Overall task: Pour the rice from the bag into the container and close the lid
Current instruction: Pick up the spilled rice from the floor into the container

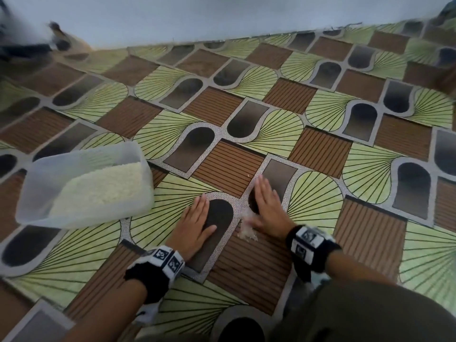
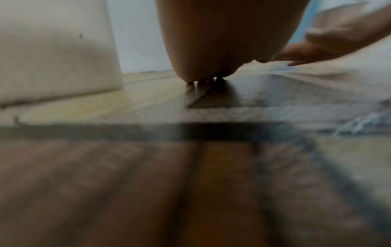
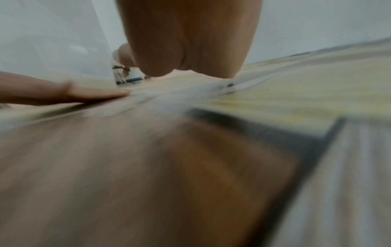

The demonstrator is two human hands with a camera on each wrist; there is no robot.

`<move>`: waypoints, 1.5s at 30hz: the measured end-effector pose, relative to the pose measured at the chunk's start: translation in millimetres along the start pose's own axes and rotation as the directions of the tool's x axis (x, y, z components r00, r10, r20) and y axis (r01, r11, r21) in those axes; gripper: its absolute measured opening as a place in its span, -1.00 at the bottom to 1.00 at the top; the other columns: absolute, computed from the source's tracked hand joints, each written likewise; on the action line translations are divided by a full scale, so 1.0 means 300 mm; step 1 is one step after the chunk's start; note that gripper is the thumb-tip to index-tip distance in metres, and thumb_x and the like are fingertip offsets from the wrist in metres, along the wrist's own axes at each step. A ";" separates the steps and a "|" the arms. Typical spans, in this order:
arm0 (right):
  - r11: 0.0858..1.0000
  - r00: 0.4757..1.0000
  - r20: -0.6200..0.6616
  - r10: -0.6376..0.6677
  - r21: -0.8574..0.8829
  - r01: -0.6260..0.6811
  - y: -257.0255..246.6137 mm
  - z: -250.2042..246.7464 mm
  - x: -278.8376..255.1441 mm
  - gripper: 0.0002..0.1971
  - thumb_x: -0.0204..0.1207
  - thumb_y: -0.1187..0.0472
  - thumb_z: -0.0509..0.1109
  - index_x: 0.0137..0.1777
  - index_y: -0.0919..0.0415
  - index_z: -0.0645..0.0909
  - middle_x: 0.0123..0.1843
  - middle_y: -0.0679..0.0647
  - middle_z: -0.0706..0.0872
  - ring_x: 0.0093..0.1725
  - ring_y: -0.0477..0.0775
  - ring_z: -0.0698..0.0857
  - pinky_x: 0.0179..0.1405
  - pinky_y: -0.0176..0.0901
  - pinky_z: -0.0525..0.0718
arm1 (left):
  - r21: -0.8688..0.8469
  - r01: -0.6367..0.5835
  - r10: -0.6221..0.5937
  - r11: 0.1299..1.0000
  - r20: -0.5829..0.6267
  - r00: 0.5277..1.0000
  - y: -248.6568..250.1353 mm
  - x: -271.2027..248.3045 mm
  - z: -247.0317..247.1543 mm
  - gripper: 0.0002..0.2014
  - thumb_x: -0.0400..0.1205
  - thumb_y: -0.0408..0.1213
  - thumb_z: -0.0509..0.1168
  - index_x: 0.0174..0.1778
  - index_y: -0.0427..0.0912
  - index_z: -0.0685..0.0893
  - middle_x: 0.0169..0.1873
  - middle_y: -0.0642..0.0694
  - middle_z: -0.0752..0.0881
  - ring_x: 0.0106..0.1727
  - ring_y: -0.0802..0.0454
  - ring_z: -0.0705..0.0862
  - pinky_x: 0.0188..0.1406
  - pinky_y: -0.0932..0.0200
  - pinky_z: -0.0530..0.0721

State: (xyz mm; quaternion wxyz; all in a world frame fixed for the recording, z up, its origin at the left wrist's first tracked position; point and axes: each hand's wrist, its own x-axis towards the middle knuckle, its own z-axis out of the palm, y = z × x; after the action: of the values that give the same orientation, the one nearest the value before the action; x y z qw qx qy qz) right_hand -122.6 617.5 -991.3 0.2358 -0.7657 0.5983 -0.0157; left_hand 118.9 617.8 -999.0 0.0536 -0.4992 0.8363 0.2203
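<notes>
Both hands lie flat on the patterned floor mat (image 1: pixel 320 154), near centre. Left hand (image 1: pixel 195 224): fingers straight, palm down, grasping nothing. Right hand (image 1: pixel 267 206): fingers straight and together, released, its inner edge touching a small pile of spilled rice (image 1: pixel 246 224) that lies between the two hands. Judgement: the flat palms act as scrapers, set on either side of the grains to herd them into one heap for pickup.

Translucent plastic container (image 1: pixel 61 166) sits left of the hands, well apart from the spill, open-topped and appearing tilted. The rice (image 1: pixel 103 186) inside is banked against its right, nearer side. No lid or bag is identifiable in any view; a blurred object sits at far left by the wall.

Judgement: pouring looks done; spill recovery is underway, lid closing pending.

Wrist views are motion-blurred and add little.
</notes>
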 end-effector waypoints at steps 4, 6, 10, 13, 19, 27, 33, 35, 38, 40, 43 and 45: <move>0.993 0.996 0.073 0.057 -0.103 -0.050 0.087 -0.084 0.125 0.37 -0.09 -0.68 -0.62 0.61 0.30 -0.30 0.64 0.21 -0.34 0.64 0.13 -0.27 0.57 0.12 -0.20 | -0.064 -0.054 0.056 0.997 0.036 0.998 -0.002 -0.001 -0.024 0.08 0.24 0.47 -0.73 0.58 -0.18 -0.25 0.51 0.06 -0.36 0.54 0.15 -0.40 0.50 0.24 -0.36; 0.981 0.989 0.147 -0.021 -0.187 0.048 0.095 -0.093 0.158 0.34 -0.06 -0.66 -0.66 0.61 0.29 -0.31 0.62 0.18 -0.38 0.63 0.09 -0.30 0.59 0.14 -0.22 | -0.160 -0.039 0.042 0.986 0.019 0.999 0.004 0.003 -0.026 0.10 0.24 0.50 -0.68 0.60 -0.16 -0.18 0.51 0.10 -0.32 0.53 0.21 -0.37 0.48 0.28 -0.36; 0.949 0.931 0.259 -0.256 -0.117 0.294 0.056 -0.067 0.131 0.09 0.24 -0.53 -0.60 0.61 0.27 -0.30 0.60 0.13 -0.37 0.59 0.06 -0.38 0.62 0.06 -0.25 | -0.243 -0.047 0.044 0.969 -0.018 0.999 -0.006 0.003 -0.018 0.10 0.28 0.52 -0.61 0.61 -0.17 -0.06 0.52 0.13 -0.21 0.54 0.27 -0.29 0.52 0.30 -0.28; 0.906 0.877 0.291 -0.384 -0.063 0.418 0.014 -0.030 0.065 -0.07 0.41 -0.38 -0.49 0.62 0.31 -0.23 0.65 0.15 -0.27 0.61 0.04 -0.35 0.59 -0.14 -0.32 | -0.251 -0.074 0.063 0.965 -0.051 0.997 -0.017 0.002 -0.015 0.06 0.36 0.49 -0.56 0.60 -0.21 0.00 0.57 0.06 -0.13 0.57 0.24 -0.22 0.54 0.28 -0.23; 0.878 0.861 0.174 -0.478 0.075 0.472 0.018 0.054 -0.057 -0.23 0.62 -0.22 -0.24 0.59 0.43 0.08 0.64 0.25 0.00 0.63 0.18 -0.07 0.60 -0.03 -0.11 | -0.283 -0.054 0.031 0.958 -0.087 0.996 -0.005 0.002 -0.008 0.08 0.35 0.50 -0.53 0.60 -0.21 0.07 0.60 0.02 -0.03 0.55 0.27 -0.18 0.52 0.32 -0.22; 0.897 0.910 -0.108 -0.400 0.156 0.413 -0.032 0.059 -0.120 -0.59 0.53 0.10 0.11 0.25 0.15 0.68 0.38 0.24 0.59 0.39 0.15 0.52 0.39 -0.05 0.41 | -0.326 -0.094 0.049 0.941 -0.144 0.988 0.004 -0.010 -0.024 0.00 0.43 0.46 -0.33 0.57 -0.26 0.20 0.59 -0.07 0.14 0.55 0.26 -0.05 0.47 0.45 -0.17; 0.917 0.901 -0.265 -0.342 0.115 0.382 -0.025 0.054 -0.069 -0.82 0.25 0.33 0.52 -0.13 0.19 0.81 -0.14 0.03 0.79 -0.18 0.01 0.65 -0.29 -0.27 0.64 | -0.292 -0.107 0.036 0.950 -0.239 0.970 0.019 -0.006 -0.048 -0.27 0.54 0.11 -0.19 0.48 -0.32 0.37 0.46 -0.19 0.40 0.50 -0.03 0.32 0.43 0.42 0.05; 0.942 0.921 -0.259 -0.292 0.090 0.324 -0.034 0.036 -0.067 -0.84 0.20 0.32 0.52 -0.21 0.14 0.80 -0.21 -0.02 0.78 -0.28 0.07 0.68 -0.37 -0.28 0.66 | -0.277 -0.118 0.045 0.954 -0.254 0.966 0.025 0.004 -0.048 -0.29 0.54 0.08 -0.18 0.44 -0.33 0.41 0.39 -0.21 0.47 0.44 -0.06 0.39 0.38 0.46 0.07; 0.966 0.935 -0.279 -0.220 0.069 0.248 -0.060 0.023 -0.063 -0.85 0.20 0.32 0.46 -0.25 0.14 0.79 -0.24 0.02 0.76 -0.26 0.12 0.71 -0.29 -0.27 0.64 | -0.283 -0.150 0.070 0.947 -0.276 0.959 0.038 0.026 -0.042 -0.40 0.57 0.02 -0.07 0.37 -0.31 0.51 0.29 -0.20 0.54 0.34 -0.07 0.46 0.35 0.43 0.16; 0.979 0.951 -0.286 -0.118 0.124 0.159 -0.080 0.019 -0.053 -0.83 0.23 0.35 0.40 -0.23 0.18 0.80 -0.24 0.11 0.77 -0.21 0.21 0.72 -0.22 -0.15 0.66 | -0.292 -0.166 0.072 0.942 -0.307 0.949 0.057 0.035 -0.039 -0.57 0.59 -0.12 0.12 0.29 -0.28 0.58 0.21 -0.18 0.58 0.28 -0.07 0.48 0.32 0.33 0.25; 0.943 0.950 -0.279 0.139 0.332 -0.040 -0.086 0.010 -0.044 -0.85 0.36 0.36 0.41 -0.21 0.19 0.82 -0.19 0.14 0.81 -0.16 0.14 0.73 -0.09 -0.17 0.62 | -0.322 -0.198 0.083 0.926 -0.337 0.938 0.105 0.042 -0.019 -0.66 0.56 -0.30 0.34 0.26 -0.26 0.61 0.16 -0.14 0.58 0.25 -0.04 0.47 0.28 0.30 0.29; 0.829 0.915 -0.226 0.333 0.532 -0.171 -0.076 -0.002 -0.055 -0.91 0.34 0.36 0.53 -0.16 0.24 0.82 -0.21 0.09 0.82 -0.20 -0.04 0.73 -0.07 -0.38 0.59 | -0.334 -0.217 0.104 0.917 -0.325 0.940 0.135 0.046 -0.005 -0.59 0.52 -0.25 0.41 0.28 -0.25 0.60 0.17 -0.13 0.58 0.23 -0.03 0.47 0.28 0.25 0.36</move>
State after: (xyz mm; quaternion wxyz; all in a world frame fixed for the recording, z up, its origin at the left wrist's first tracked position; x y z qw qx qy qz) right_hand -106.8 636.4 -977.7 0.3300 -0.5787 0.6995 -0.2587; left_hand 77.4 622.2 -989.1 -0.1863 -0.4567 0.8176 0.2969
